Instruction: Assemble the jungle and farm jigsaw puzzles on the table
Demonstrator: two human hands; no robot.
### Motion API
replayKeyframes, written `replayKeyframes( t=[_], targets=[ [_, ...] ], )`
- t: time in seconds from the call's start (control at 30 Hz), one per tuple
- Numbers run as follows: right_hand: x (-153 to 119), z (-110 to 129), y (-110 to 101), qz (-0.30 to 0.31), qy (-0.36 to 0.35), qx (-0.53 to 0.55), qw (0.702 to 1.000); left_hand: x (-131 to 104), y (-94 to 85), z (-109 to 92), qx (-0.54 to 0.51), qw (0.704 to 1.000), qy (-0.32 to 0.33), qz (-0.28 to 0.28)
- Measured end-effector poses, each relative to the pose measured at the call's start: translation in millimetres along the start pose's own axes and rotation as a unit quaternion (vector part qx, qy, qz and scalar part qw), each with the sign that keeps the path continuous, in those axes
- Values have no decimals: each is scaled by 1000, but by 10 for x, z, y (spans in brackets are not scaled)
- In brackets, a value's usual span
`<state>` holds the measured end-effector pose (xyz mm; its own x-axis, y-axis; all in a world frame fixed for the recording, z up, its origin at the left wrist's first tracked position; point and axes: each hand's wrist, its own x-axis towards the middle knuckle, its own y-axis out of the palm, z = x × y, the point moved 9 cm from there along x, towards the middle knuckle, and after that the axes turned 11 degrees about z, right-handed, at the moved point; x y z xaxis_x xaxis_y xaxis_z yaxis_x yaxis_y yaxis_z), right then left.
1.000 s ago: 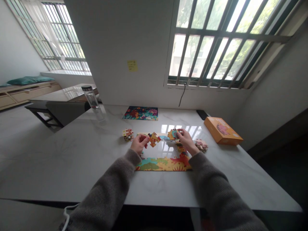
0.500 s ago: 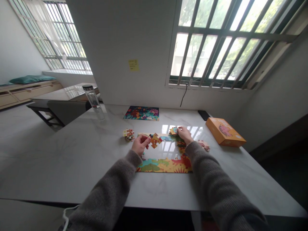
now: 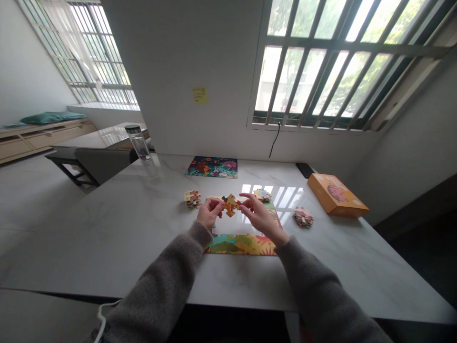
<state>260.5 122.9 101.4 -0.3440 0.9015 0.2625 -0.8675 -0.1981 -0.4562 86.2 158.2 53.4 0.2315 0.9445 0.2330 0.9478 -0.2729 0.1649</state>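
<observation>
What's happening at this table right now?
A person holds up a jigsaw piece over a partly built puzzle. The left hand pinches one side of it; the right hand is at the other, though its grip is hard to make out. More pieces sit in a left pile, a right pile and a far pile. An orange box lies to the right.

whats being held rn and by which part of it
A mostly orange puzzle piece: the left hand pinches its left edge, and the right hand is at its red right end, perhaps gripping it.
</observation>
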Motion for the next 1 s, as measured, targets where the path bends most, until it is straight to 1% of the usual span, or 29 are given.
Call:
replayKeyframes(
  t=[0.07, 0.13, 0.2, 0.3, 0.37, 0.43, 0.5, 0.6, 0.7, 0.8, 0.93, 1.0],
  targets=[
    [-65, 16, 64, -20, -4, 24, 1000, -5, 37, -2, 7, 1000, -1, 19],
    [-96, -33, 53, -45, -3, 35, 998, -11, 94, 25, 18, 998, -17, 52],
    [-104, -105, 23, -53, -2, 48, 997, -23, 129, 65, 19, 996, -40, 75],
    [-102, -163, 25, -27, -7, 61, 998, -37, 141, 67, 1, 995, -47, 85],
    [-112, -138, 51, -6, -16, 50, 999, -40, 175, 33, 1, 994, -38, 104],
    [-137, -72, 59, -3, -32, 13, 999, -40, 213, 10, 16, 991, -37, 124],
    [-177, 17, 34, -22, -58, -45, 997, -33, 189, -2, 27, 993, -38, 112],
    [-249, 162, 9, -44, -112, -143, 982, -15, 71, -17, 33, 997, -35, 60],
    [-294, 248, 68, -20, -157, -204, 966, 2, -17, -26, 40, 998, -31, 33],
    [-299, 253, 126, 5, -169, -221, 960, 10, -45, -11, 43, 998, -34, 33],
    [-288, 215, 152, 6, -170, -235, 957, 7, -14, 16, 45, 997, -40, 56],
    [-287, 196, 154, 2, -173, -244, 954, 11, -38, 3, 56, 997, -34, 51]
  ],
)
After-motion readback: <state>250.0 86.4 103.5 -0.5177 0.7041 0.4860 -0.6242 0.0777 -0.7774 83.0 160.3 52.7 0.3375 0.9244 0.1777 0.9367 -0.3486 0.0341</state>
